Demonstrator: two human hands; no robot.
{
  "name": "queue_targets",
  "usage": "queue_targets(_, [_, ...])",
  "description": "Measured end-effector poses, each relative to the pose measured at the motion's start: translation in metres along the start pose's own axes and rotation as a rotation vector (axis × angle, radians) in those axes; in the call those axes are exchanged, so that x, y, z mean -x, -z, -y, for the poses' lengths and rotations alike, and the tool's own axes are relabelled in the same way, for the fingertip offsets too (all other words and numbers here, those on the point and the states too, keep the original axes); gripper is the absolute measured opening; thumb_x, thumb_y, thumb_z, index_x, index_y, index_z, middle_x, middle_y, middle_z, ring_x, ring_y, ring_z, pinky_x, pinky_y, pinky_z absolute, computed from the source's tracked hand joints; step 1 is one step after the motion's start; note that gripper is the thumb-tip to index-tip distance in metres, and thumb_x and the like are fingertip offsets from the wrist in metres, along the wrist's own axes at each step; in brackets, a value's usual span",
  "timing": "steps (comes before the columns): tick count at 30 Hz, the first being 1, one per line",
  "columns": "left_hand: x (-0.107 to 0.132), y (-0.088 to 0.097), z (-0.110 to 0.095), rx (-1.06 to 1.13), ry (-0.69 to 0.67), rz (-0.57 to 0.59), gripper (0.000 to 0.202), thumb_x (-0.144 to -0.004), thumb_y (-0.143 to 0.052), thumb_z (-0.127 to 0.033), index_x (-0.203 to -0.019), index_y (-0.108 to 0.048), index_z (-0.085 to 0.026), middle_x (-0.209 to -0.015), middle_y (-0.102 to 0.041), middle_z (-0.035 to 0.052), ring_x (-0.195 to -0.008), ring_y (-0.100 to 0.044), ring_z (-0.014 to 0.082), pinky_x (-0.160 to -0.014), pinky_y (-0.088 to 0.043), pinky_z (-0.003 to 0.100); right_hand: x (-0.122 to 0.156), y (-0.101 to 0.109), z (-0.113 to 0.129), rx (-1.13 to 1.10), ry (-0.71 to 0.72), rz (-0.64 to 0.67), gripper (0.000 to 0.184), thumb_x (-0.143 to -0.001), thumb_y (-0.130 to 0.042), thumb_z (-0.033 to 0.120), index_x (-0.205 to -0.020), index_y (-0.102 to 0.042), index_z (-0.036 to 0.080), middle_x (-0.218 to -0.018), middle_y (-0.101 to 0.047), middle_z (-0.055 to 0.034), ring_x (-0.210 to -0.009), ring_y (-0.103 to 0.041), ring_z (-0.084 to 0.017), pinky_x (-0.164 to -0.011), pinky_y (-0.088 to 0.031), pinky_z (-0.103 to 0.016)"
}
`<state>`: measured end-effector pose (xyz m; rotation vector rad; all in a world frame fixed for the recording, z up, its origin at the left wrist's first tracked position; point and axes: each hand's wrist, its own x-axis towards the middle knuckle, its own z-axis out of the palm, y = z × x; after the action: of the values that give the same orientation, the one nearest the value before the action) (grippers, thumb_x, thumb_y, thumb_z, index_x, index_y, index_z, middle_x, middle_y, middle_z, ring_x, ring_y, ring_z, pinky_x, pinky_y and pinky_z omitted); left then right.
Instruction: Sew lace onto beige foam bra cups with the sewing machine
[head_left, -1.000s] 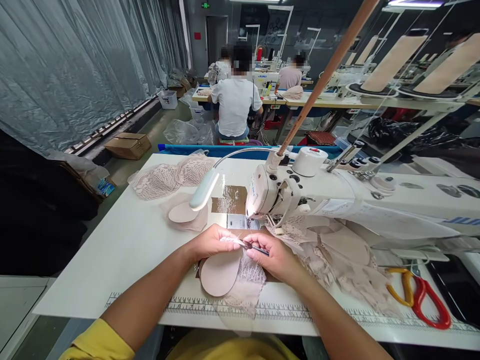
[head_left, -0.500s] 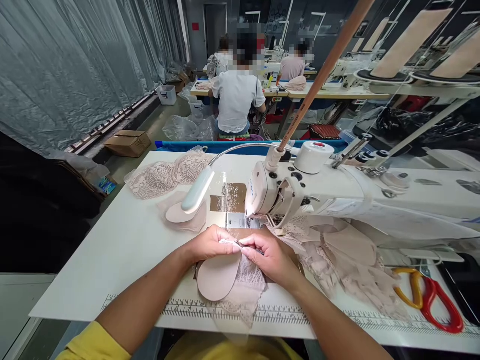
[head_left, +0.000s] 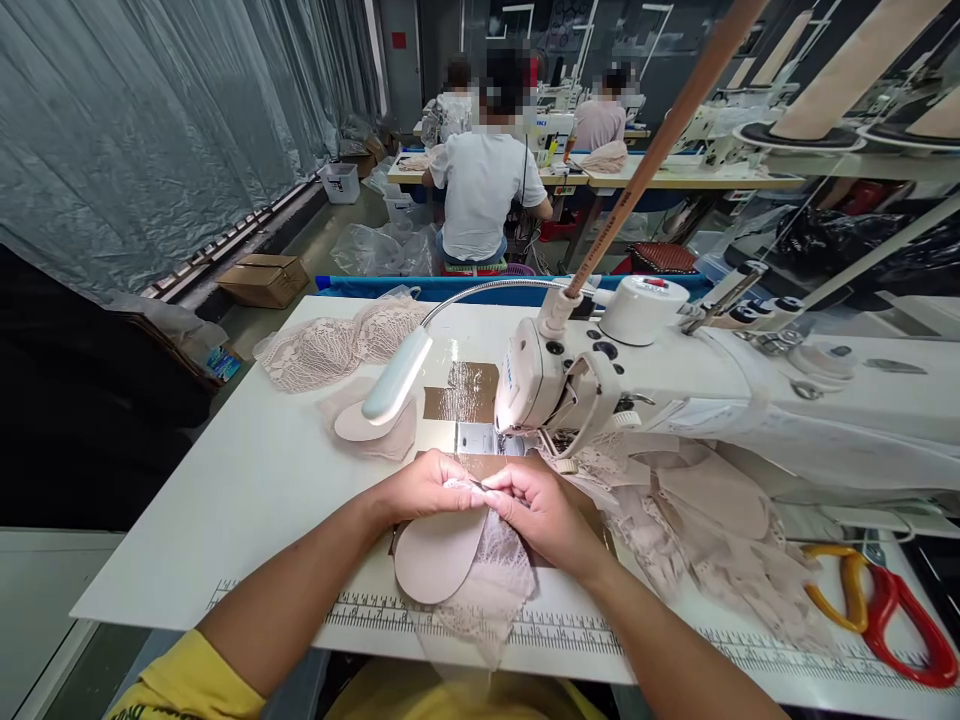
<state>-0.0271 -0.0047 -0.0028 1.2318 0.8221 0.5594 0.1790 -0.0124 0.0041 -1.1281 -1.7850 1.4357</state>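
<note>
My left hand [head_left: 427, 485] pinches the top edge of a pale pink lace piece [head_left: 502, 550] joined to a smooth, rounded bra cup pad [head_left: 435, 560]. The piece hangs from the fingers over the front of the table. Close beside it, my right hand [head_left: 536, 500] is closed, thumb and forefinger meeting at the same lace edge. A slim dark metal tool [head_left: 481, 485] shows its tip between the two hands; the rest is mostly hidden in my right fingers. Both hands are just in front of the sewing machine's [head_left: 525, 385] needle area.
A lace bra piece [head_left: 330, 350] and another cup pad [head_left: 367, 418] lie at left, under a lamp head [head_left: 397, 378]. More lace [head_left: 697, 510] is heaped at right, near red-and-yellow-handled scissors [head_left: 892, 610]. A ruler strip [head_left: 555, 628] runs along the front edge. People sit at machines beyond.
The view has shifted slightly. Both hands stay at the lace edge, drawn a little closer together, and less of the dark metal tool shows in my right hand.
</note>
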Motion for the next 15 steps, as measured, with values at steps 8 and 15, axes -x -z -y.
queue_targets(8, [0.002,0.007,-0.007,-0.019,0.0,0.063,0.035,-0.075,-0.073,-0.04,-0.094,-0.071,-0.011,-0.082,-0.063,0.0059,-0.076,-0.055,0.0155,-0.068,-0.043,0.024,0.0,0.0,-0.005,-0.018,-0.058,0.04,0.03,-0.08,-0.065,0.035,-0.106,-0.061,0.021,-0.097,-0.066,-0.004,-0.09,-0.062,-0.02,-0.076,-0.049,-0.031])
queue_targets(15, [0.019,0.022,-0.019,-0.348,-0.037,-0.011,0.041,-0.074,-0.066,-0.023,-0.113,-0.061,-0.014,-0.08,-0.054,-0.001,-0.07,-0.048,0.0108,-0.064,-0.041,0.021,-0.002,0.014,-0.004,0.212,0.028,0.105,0.012,-0.08,-0.058,0.031,-0.08,-0.06,0.019,-0.078,-0.06,-0.0001,-0.073,-0.054,-0.016,-0.065,-0.043,-0.028])
